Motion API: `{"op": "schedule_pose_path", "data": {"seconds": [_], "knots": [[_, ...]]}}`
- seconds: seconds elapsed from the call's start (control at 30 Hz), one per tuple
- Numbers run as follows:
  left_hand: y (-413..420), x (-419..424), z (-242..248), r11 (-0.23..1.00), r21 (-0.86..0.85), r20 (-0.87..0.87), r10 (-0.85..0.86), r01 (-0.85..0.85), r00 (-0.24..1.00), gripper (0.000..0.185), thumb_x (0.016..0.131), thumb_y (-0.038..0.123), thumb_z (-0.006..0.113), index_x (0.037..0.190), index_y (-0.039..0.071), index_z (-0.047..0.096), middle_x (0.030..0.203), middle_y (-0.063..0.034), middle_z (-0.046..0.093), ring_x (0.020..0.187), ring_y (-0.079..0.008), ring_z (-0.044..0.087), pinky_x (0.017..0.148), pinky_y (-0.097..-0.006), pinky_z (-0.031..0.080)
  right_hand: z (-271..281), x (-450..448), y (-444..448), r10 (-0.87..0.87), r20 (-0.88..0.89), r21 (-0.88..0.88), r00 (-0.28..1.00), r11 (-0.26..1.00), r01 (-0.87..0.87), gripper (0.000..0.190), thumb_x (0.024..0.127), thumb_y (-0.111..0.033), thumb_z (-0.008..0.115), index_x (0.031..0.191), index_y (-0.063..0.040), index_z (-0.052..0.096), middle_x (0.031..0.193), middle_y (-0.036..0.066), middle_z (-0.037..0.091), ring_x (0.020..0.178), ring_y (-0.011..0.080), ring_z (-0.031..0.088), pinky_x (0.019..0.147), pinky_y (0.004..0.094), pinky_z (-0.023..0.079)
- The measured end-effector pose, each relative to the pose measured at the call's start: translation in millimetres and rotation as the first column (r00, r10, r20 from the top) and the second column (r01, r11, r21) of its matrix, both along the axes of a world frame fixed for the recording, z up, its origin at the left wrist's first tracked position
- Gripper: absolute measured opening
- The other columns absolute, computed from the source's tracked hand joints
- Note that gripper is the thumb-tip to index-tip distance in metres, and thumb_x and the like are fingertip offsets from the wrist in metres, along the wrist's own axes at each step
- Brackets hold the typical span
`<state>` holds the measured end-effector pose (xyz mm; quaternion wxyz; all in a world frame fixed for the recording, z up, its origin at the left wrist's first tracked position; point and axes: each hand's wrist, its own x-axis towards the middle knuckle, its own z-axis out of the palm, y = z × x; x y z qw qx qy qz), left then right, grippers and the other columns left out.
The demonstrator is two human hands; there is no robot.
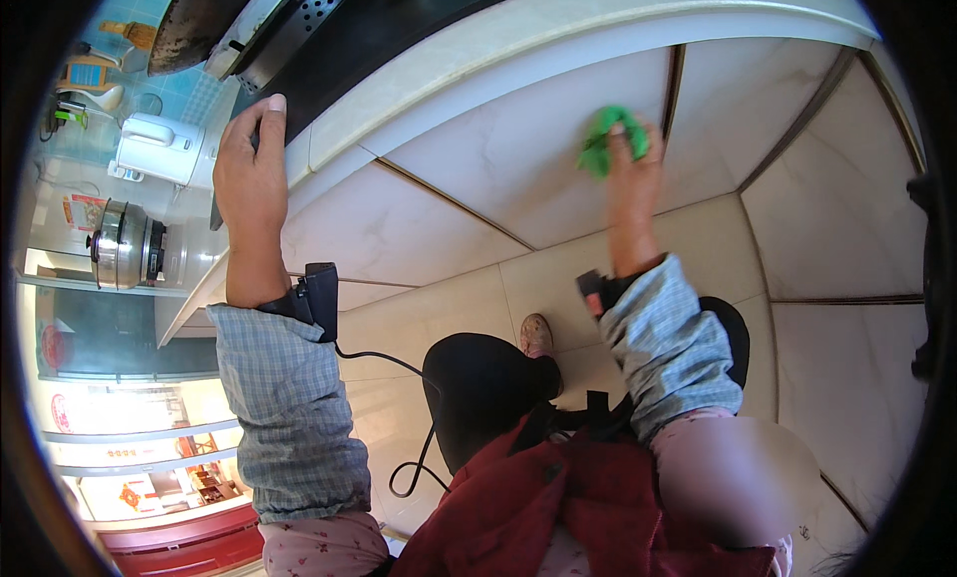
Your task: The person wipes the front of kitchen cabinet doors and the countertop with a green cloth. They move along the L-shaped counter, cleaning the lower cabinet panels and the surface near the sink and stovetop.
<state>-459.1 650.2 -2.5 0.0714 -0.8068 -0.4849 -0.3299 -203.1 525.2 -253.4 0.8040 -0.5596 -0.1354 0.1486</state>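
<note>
My right hand (635, 166) is shut on a crumpled green cloth (609, 137), pressed against a pale marble-look cabinet door (516, 147) below the counter. Slight blur covers that hand and the cloth. At the left, my left hand (258, 155) rests on the counter edge beside the black hob (336, 76), its fingers together and the thumb a little apart, holding nothing that shows. Dark straps with small devices sit around both wrists, and a black cable hangs from the left one.
A wok (194, 24) stands on the hob at the upper left. Beyond my left hand are a white kettle-like appliance (161, 147) and a steel steamer pot (119, 244). More cabinet doors (834, 181) line the right side, above a tiled floor (463, 308).
</note>
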Motion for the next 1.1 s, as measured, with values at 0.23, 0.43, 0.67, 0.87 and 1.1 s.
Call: {"op": "schedule_pose_path", "data": {"seconds": [0.23, 0.43, 0.67, 0.87, 1.1], "knots": [[1.1, -1.8, -0.3, 1.000, 0.008, -0.006, 0.021, -0.021, 1.000, 0.052, 0.096, 0.051, 0.052, 0.117, 0.008, 0.070, 0.119, -0.0154, 0.067, 0.109, -0.0328, 0.062, 0.097, -0.0380, 0.045, -4.2, -126.9, 26.7, 0.250, 0.523, -0.030, 0.815, 0.961, -0.275, 0.038, 0.070, 0.013, 0.067, 0.102, -0.009, 0.064, 0.105, 0.012, 0.057, 0.101, 0.0289, 0.057, 0.084, 0.0374, 0.051], [5.4, -5.5, -3.6, 1.000, -0.001, 0.040, -0.017, 0.017, 0.999, 0.052, 0.096, 0.050, 0.053, 0.117, 0.006, 0.070, 0.115, -0.0171, 0.068, 0.107, -0.0310, 0.063, 0.096, -0.0372, 0.046, 13.3, -18.7, -2.8, 0.003, 0.142, 0.035, 0.990, 0.999, -0.008, 0.022, 0.082, 0.000, 0.071, 0.102, -0.007, 0.064, 0.096, 0.006, 0.064, 0.088, 0.0212, 0.062, 0.077, 0.0339, 0.052], [1.7, -1.1, -0.6, 1.000, 0.022, 0.043, 0.014, -0.015, 0.999, 0.048, 0.095, 0.047, 0.057, 0.114, 0.005, 0.071, 0.111, -0.0166, 0.069, 0.103, -0.0302, 0.064, 0.093, -0.0346, 0.046, 48.6, -10.2, 3.7, -0.256, 0.252, 0.095, 0.933, 0.966, 0.240, 0.027, 0.078, 0.006, 0.071, 0.101, -0.007, 0.063, 0.100, 0.008, 0.062, 0.094, 0.0215, 0.059, 0.082, 0.0352, 0.050], [-0.6, 0.1, -1.5, 1.000, 0.005, 0.054, 0.022, -0.022, 0.998, 0.049, 0.095, 0.049, 0.055, 0.114, 0.007, 0.071, 0.111, -0.0164, 0.069, 0.103, -0.0308, 0.064, 0.093, -0.0365, 0.047, 27.9, -110.0, 28.1, 0.186, 0.736, -0.062, 0.650, 0.976, -0.209, 0.030, 0.073, 0.007, 0.068, 0.098, -0.010, 0.068, 0.100, 0.009, 0.060, 0.099, 0.0302, 0.057, 0.084, 0.0390, 0.048], [-3.0, 1.2, -2.0, 0.998, 0.048, 0.006, 0.034, -0.034, 0.999, 0.051, 0.095, 0.052, 0.053, 0.112, 0.008, 0.072, 0.112, -0.0153, 0.069, 0.102, -0.0329, 0.064, 0.091, -0.0378, 0.048, 38.4, -95.4, 18.9, 0.155, 0.701, -0.022, 0.696, 0.980, -0.196, 0.028, 0.073, 0.007, 0.068, 0.097, -0.008, 0.069, 0.098, 0.009, 0.060, 0.092, 0.0289, 0.060, 0.076, 0.0363, 0.051]]}}
